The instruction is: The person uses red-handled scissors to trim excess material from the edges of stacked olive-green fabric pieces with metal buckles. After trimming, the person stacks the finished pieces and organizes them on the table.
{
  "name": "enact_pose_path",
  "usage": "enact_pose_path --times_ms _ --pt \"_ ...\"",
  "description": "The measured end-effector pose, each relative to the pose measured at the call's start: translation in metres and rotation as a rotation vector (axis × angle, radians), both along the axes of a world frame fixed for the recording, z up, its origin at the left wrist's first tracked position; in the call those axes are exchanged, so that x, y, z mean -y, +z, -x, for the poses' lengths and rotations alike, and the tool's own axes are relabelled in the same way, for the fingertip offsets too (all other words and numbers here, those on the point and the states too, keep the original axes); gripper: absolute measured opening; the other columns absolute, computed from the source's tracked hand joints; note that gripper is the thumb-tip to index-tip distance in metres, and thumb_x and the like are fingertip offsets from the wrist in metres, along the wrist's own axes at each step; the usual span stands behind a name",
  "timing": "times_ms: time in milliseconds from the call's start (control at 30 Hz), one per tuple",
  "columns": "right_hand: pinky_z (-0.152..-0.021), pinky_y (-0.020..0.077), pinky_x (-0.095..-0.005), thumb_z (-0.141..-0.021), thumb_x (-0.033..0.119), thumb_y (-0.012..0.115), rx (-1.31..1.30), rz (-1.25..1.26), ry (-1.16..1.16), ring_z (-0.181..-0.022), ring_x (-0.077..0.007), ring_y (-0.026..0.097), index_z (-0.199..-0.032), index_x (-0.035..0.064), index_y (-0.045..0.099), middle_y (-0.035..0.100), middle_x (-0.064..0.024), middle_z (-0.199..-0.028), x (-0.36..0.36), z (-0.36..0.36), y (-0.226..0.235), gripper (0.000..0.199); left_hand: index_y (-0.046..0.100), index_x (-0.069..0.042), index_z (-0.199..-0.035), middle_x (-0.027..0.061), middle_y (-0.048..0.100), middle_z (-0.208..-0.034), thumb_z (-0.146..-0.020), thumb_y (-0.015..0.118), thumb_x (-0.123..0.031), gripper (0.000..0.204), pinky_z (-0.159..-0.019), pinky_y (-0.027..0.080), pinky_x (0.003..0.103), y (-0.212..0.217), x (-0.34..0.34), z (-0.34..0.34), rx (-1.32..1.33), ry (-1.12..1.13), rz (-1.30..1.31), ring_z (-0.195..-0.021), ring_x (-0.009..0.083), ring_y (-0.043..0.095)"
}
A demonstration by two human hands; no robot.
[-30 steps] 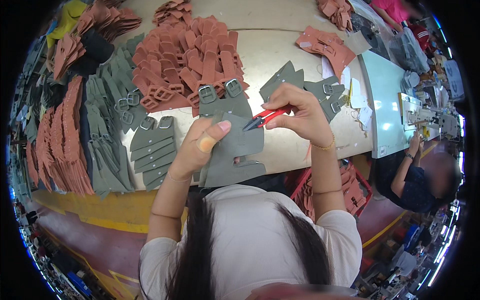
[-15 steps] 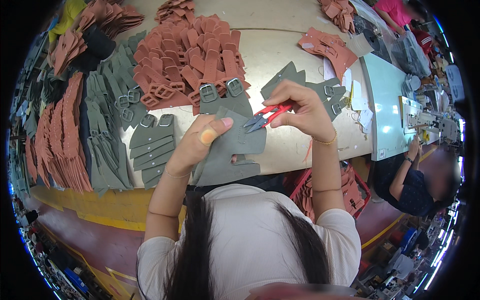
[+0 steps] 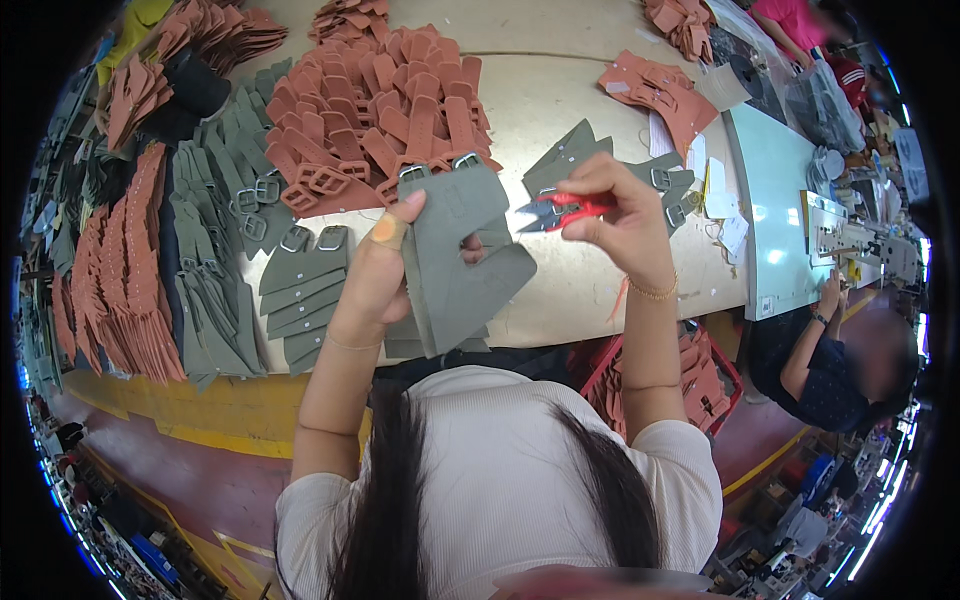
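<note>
Between the thumb and fingers of my left hand (image 3: 378,262) is a grey-green leather piece (image 3: 455,285) with a cutout slot. It is raised and tilted above the table, its stitched part toward the top, and more grey-green layers show beneath. My right hand (image 3: 632,225) grips red-handled thread snips (image 3: 578,208). Their pointed blades stand apart, just right of the piece and not touching it. Metal buckles on a grey-green part (image 3: 413,174) peek out behind its upper edge; most of that part is hidden.
Rust-coloured strap pieces (image 3: 370,110) are heaped beyond my hands. Grey-green buckled pieces (image 3: 305,285) lie fanned on the left, more (image 3: 570,150) at the right. A red crate (image 3: 728,385) stands below the table edge. A co-worker (image 3: 815,365) sits by a sewing machine (image 3: 850,240).
My left hand has lifted and turned the grey-green piece, with the cutout now nearer its middle. The snips have come off its surface and moved slightly right and away.
</note>
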State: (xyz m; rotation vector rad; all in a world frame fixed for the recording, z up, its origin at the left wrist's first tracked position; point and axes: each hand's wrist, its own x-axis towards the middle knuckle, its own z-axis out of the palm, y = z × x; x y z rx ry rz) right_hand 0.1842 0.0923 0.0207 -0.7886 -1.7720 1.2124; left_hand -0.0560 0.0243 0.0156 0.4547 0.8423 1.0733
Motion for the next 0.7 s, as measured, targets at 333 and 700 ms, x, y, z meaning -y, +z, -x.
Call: enact_pose_path --times_ms 333,700 --pt "-0.064 0.0469 -0.0228 -0.065 0.012 0.083 0.049 -0.062 -0.152 -0.075 -0.0125 0.058 -0.094 0.003 0.069 0.061 -0.0045 -0.085 0.026 0.001 -0.017 0.034 0.046 0.004 -0.125 0.0191 0.06 -0.102 -0.098 0.036 -0.043 0.055 -0.086 0.052 0.042 -0.007 -0.001 -0.002 0.248 0.085 -0.049 -0.098 0.0285 0.061" --pt "-0.065 0.0502 -0.0218 -0.065 0.011 0.083 0.101 -0.047 -0.151 -0.077 -0.0105 0.058 -0.097 0.0036 0.07 0.054 -0.0028 -0.088 0.031 0.013 -0.024 0.036 0.045 0.005 -0.124 0.0191 0.059 -0.101 -0.1 0.031 -0.042 0.054 -0.085 0.053 0.04 -0.007 0.006 -0.007 0.164 0.154 -0.141 -0.096 0.0279 0.061"
